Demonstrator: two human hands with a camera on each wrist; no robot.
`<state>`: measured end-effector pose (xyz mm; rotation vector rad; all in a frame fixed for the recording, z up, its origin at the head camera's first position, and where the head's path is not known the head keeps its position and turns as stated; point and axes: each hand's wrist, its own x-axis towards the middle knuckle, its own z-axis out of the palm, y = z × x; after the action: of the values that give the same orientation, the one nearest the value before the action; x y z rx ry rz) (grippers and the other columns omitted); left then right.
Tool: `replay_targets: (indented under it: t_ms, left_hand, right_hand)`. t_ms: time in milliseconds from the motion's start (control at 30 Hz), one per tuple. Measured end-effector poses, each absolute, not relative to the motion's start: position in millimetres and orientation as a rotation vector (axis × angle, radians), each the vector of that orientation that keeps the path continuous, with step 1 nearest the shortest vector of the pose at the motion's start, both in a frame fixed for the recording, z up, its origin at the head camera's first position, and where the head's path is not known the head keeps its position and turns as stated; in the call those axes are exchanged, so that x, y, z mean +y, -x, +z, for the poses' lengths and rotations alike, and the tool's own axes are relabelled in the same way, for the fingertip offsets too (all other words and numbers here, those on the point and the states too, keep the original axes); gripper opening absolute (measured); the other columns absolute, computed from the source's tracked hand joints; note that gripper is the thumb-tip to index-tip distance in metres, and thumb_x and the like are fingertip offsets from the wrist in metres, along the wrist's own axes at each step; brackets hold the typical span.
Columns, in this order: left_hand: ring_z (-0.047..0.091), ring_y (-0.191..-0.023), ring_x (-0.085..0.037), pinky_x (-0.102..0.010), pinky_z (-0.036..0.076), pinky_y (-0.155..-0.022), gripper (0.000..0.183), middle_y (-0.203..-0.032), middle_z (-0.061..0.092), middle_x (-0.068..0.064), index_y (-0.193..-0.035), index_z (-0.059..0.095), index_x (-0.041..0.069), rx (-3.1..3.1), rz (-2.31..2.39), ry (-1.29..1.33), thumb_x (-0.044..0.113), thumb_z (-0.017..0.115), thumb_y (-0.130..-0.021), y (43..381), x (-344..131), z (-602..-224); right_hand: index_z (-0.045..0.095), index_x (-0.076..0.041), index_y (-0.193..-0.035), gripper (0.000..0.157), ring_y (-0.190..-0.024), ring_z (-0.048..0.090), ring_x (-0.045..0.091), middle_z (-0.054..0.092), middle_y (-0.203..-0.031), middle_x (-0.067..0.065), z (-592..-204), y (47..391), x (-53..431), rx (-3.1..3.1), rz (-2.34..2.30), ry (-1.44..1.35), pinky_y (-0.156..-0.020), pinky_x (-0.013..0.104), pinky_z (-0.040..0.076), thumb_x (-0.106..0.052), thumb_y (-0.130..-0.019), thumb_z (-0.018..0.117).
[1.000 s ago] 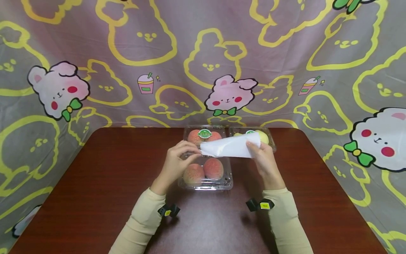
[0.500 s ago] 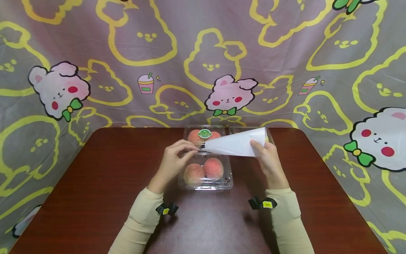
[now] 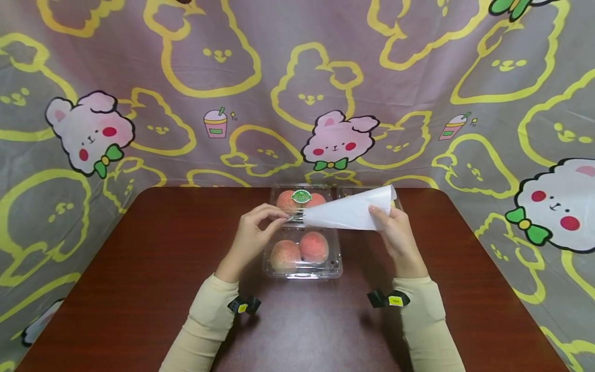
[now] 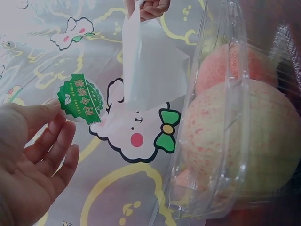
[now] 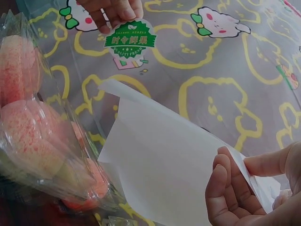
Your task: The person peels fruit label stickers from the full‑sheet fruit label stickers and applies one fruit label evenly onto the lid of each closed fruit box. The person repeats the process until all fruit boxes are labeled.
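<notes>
My left hand [image 3: 257, 230] pinches a round green sticker [image 4: 80, 99] by its edge between thumb and forefinger. White lettering shows on the sticker, which is off the sheet in both wrist views. My right hand [image 3: 395, 232] grips a white paper sheet [image 3: 348, 209] at its right end, thumb on the near face. The sheet is curled into a cone shape, its narrow end towards the left hand. Below them stands a clear plastic box [image 3: 302, 274] with peaches [image 3: 314, 247] inside; no label shows on its lid.
Behind it, another clear box of peaches [image 3: 288, 200] bears a green label [image 3: 301, 196]. A third clear box [image 3: 343, 191] at the back right is mostly hidden by the sheet. All stand on a brown table [image 3: 186, 248] against a patterned curtain [image 3: 260, 103].
The sheet has moved right and slightly up with my right hand, its wide end now covering more of the back right box. A gap has opened between my left fingers and the sheet.
</notes>
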<state>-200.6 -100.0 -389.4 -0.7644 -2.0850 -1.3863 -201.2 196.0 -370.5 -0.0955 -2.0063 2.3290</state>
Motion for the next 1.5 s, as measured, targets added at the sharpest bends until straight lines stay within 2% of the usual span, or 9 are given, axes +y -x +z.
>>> replay_targets:
  t_ms: [300, 467, 533, 667, 733, 967, 1133, 1333, 1500]
  left_hand:
    - [0.066, -0.087, -0.020, -0.021, 0.052, -0.078, 0.008, -0.089, 0.072, -0.011, -0.090, 0.073, 0.002, -2.094, -1.370, 0.738, 0.002, 0.072, -0.082, 199.4, -102.6, -387.0]
    - [0.065, -0.087, -0.019, -0.028, 0.053, -0.076, 0.008, -0.088, 0.071, -0.012, -0.089, 0.073, 0.002, -2.093, -1.361, 0.733, 0.000, 0.072, -0.082, 199.8, -103.1, -386.8]
    - [0.065, -0.087, -0.019, -0.023, 0.052, -0.075, 0.007, -0.088, 0.071, -0.012, -0.089, 0.073, 0.002, -2.098, -1.366, 0.730, 0.001, 0.072, -0.082, 200.6, -103.2, -387.5]
    - [0.066, -0.086, -0.019, -0.016, 0.050, -0.075, 0.006, -0.088, 0.072, -0.013, -0.090, 0.073, 0.002, -2.104, -1.369, 0.731, 0.002, 0.071, -0.084, 201.1, -103.1, -388.0]
    - [0.066, -0.087, -0.018, -0.019, 0.051, -0.076, 0.007, -0.089, 0.072, -0.013, -0.090, 0.073, 0.002, -2.106, -1.368, 0.731, 0.003, 0.071, -0.084, 201.2, -103.1, -388.3]
    - [0.066, -0.088, -0.020, -0.033, 0.054, -0.077, 0.007, -0.089, 0.072, -0.011, -0.090, 0.073, 0.003, -2.133, -1.355, 0.710, 0.004, 0.072, -0.083, 199.7, -102.6, -387.9]
    - [0.066, -0.089, -0.020, -0.030, 0.054, -0.078, 0.008, -0.091, 0.072, -0.011, -0.091, 0.073, 0.003, -2.154, -1.349, 0.698, 0.004, 0.072, -0.083, 199.6, -102.3, -387.8]
    - [0.066, -0.089, -0.021, -0.021, 0.052, -0.076, 0.008, -0.090, 0.072, -0.011, -0.091, 0.073, 0.003, -2.154, -1.356, 0.703, 0.004, 0.072, -0.083, 199.6, -102.0, -387.8]
    - [0.065, -0.088, -0.021, -0.015, 0.049, -0.073, 0.009, -0.091, 0.072, -0.011, -0.091, 0.073, 0.003, -2.174, -1.366, 0.702, 0.004, 0.073, -0.083, 198.7, -101.5, -387.9]
  right_hand:
    - [0.065, -0.021, -0.088, 0.018, -0.077, 0.062, -0.003, 0.063, -0.082, -0.018, -371.7, 196.2, 209.1, -2.065, 2.277, 0.091, -0.073, 0.016, 0.052, -0.010, -0.097, 0.053]
    - [0.059, -0.007, -0.104, 0.012, -0.076, 0.060, -0.005, 0.062, -0.078, -0.022, -374.5, 192.6, 221.7, -2.189, 2.176, 0.160, -0.073, 0.014, 0.051, -0.015, -0.097, 0.054]
    - [0.056, -0.002, -0.109, 0.019, -0.076, 0.059, -0.006, 0.061, -0.076, -0.023, -377.5, 191.7, 226.7, -2.227, 2.149, 0.184, -0.072, 0.013, 0.051, -0.016, -0.097, 0.054]
    - [0.058, -0.004, -0.105, 0.015, -0.074, 0.060, -0.005, 0.062, -0.075, -0.023, -383.9, 190.5, 236.7, -2.251, 2.132, 0.206, -0.070, 0.014, 0.051, -0.017, -0.097, 0.054]
    - [0.058, -0.003, -0.107, 0.019, -0.074, 0.060, -0.005, 0.062, -0.075, -0.023, -386.0, 189.7, 242.3, -2.278, 2.101, 0.210, -0.070, 0.014, 0.051, -0.018, -0.097, 0.054]
    - [0.045, 0.014, -0.129, 0.051, -0.076, 0.057, -0.006, 0.056, -0.079, -0.026, -394.8, 185.3, 265.5, -2.545, 1.824, 0.235, -0.071, 0.016, 0.051, -0.027, -0.099, 0.051]
    - [0.046, 0.016, -0.128, 0.053, -0.073, 0.058, -0.001, 0.060, -0.078, -0.018, -414.6, 184.2, 280.6, -2.677, 1.737, 0.319, -0.071, 0.024, 0.053, -0.027, -0.098, 0.050]
    - [0.048, 0.020, -0.124, 0.053, -0.072, 0.055, 0.005, 0.064, -0.082, -0.004, -437.3, 182.8, 295.7, -2.825, 1.619, 0.355, -0.066, 0.023, 0.049, -0.026, -0.097, 0.051]
    - [0.056, 0.016, -0.111, 0.045, -0.074, 0.049, 0.013, 0.057, -0.077, 0.001, -448.2, 183.6, 302.4, -2.949, 1.475, 0.368, -0.063, 0.025, 0.042, -0.026, -0.094, 0.057]
